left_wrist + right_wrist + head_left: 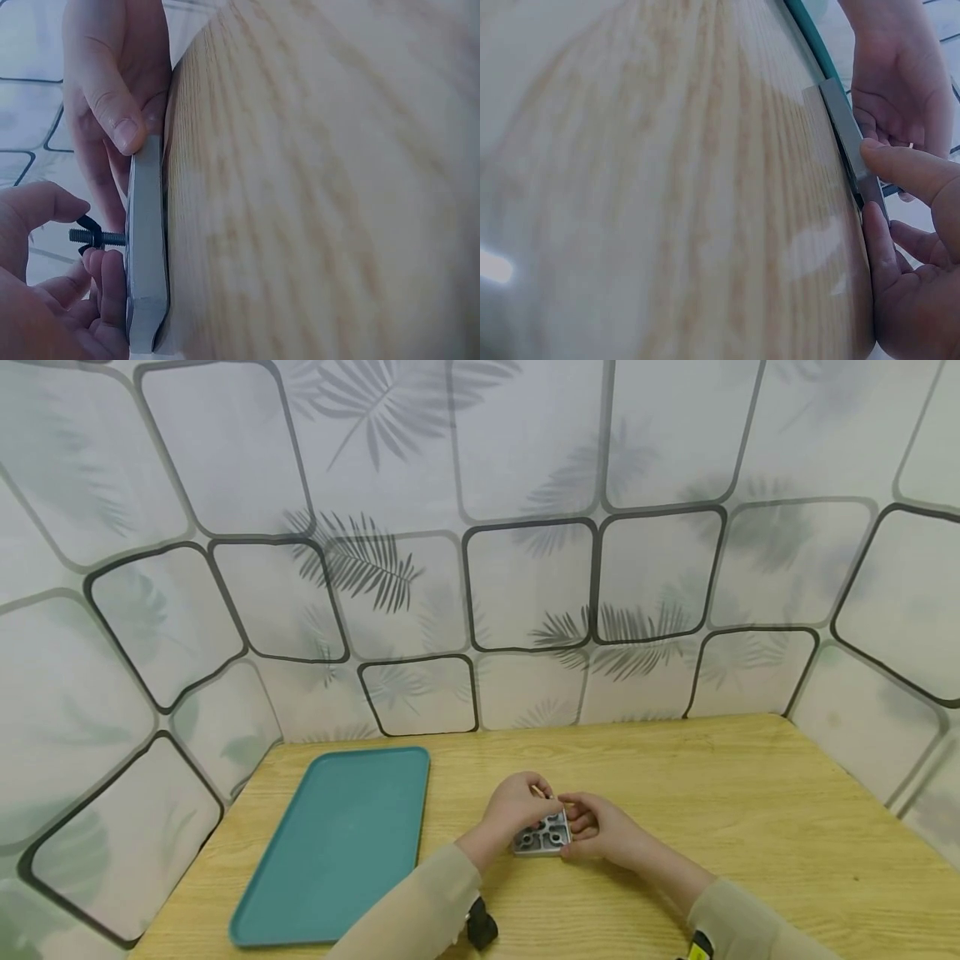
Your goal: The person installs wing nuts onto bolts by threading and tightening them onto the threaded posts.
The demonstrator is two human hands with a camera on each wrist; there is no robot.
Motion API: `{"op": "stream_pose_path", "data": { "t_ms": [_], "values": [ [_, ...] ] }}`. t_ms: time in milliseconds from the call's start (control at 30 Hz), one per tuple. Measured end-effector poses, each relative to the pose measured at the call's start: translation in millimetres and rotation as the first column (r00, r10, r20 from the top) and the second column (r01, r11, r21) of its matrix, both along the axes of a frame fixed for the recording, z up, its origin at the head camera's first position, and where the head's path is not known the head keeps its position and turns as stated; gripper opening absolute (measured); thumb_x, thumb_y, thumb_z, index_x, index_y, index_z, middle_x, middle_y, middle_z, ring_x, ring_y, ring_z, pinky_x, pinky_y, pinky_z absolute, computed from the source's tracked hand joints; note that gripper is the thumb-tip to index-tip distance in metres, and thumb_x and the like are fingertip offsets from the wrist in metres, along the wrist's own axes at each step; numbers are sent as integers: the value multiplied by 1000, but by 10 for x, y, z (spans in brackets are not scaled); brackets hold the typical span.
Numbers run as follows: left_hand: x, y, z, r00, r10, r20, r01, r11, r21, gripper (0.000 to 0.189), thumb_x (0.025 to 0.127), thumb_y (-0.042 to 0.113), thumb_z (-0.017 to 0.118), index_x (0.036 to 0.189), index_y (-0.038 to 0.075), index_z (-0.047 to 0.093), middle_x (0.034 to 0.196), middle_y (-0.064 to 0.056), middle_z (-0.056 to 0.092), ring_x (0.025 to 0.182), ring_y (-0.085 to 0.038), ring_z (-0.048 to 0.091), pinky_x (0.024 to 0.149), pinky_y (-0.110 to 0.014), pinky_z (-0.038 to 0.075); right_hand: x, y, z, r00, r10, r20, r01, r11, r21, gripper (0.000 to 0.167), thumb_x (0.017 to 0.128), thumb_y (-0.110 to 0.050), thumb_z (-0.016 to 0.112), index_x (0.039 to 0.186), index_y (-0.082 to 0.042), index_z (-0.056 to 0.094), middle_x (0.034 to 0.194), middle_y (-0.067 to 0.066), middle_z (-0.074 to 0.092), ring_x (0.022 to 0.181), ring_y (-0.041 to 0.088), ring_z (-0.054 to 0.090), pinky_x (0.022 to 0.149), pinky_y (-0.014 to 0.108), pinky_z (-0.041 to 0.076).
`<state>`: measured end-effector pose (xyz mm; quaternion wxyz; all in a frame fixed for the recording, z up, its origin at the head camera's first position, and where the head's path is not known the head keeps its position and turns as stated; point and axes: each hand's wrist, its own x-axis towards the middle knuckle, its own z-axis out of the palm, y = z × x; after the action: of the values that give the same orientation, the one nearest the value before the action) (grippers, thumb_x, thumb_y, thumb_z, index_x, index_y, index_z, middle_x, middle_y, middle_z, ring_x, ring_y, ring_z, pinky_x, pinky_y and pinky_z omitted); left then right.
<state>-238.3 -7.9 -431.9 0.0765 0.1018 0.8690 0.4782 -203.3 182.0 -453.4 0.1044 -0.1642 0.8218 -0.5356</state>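
Note:
A square grey metal plate (537, 850) with round bosses in its recessed face lies on the wooden table, seen edge-on in the left wrist view. From its face stands a dark threaded bolt (114, 238) carrying a black wing nut (94, 235). My left hand (516, 807) pinches the wing nut between thumb and fingers above the plate. Along the plate's right side, my right hand (609, 832) grips the edge, thumb on the near corner and fingers at the far part. The left hand covers part of the plate in the head view.
A teal rectangular tray (345, 843) lies on the table (712, 793) to the left of the hands. Behind the table and at both sides hangs a patterned cloth (525, 585) with leaf prints and dark outlined squares.

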Motion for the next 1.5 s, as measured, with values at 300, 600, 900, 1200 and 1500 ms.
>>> {"op": "stream_pose_path", "data": {
  "t_ms": [300, 600, 900, 1200, 1500],
  "values": [
    [5, -13, -2, 1000, -11, 9, 11, 1000, -13, 11, 87, 17, 79, 95, 14, 73, 82, 1, 67, 63, -12, 60, 57, -25, 50, -14, 9, -27, 1000, 6, -12, -6, 1000, -7, 84, 83, -2, 87, 150, 17, 41, 121, 19, 58, 103, 22, 57, 83, 19, 55],
    [9, -8, -12, 1000, -11, 11, 11, 1000, 11, 14, 88, 12, 78, 101, 9, 78, 84, -1, 68, 65, -11, 58, 58, -25, 49, -3, 14, -14, 1000, 6, -13, -6, 1000, -9, 84, 84, -1, 87, 150, 18, 40, 119, 20, 58, 103, 20, 57, 83, 20, 55],
    [3, -12, -17, 1000, -22, 9, 22, 1000, 21, 13, 88, 8, 76, 99, 8, 82, 88, -2, 73, 66, -10, 58, 59, -23, 50, -8, 23, -22, 1000, 8, -17, -8, 1000, -3, 83, 84, 0, 85, 150, 19, 40, 120, 20, 58, 103, 20, 57, 84, 22, 56],
    [-11, -27, -28, 999, -42, 30, 40, 998, 48, 15, 88, 8, 77, 101, 12, 82, 75, 2, 64, 60, -10, 54, 56, -23, 47, -13, 31, -18, 1000, 13, -13, -13, 1000, -8, 84, 84, -1, 85, 151, 19, 39, 120, 21, 58, 103, 21, 58, 84, 22, 56],
    [-28, -81, -49, 997, -53, 52, 45, 989, 142, 22, 88, 13, 86, 104, 7, 72, 68, 3, 57, 57, -10, 55, 56, -23, 48, -14, 15, -15, 1000, 11, 2, -11, 1000, 0, 84, 85, -2, 86, 152, 17, 39, 123, 20, 57, 105, 22, 58, 86, 25, 57]
  ]
}}
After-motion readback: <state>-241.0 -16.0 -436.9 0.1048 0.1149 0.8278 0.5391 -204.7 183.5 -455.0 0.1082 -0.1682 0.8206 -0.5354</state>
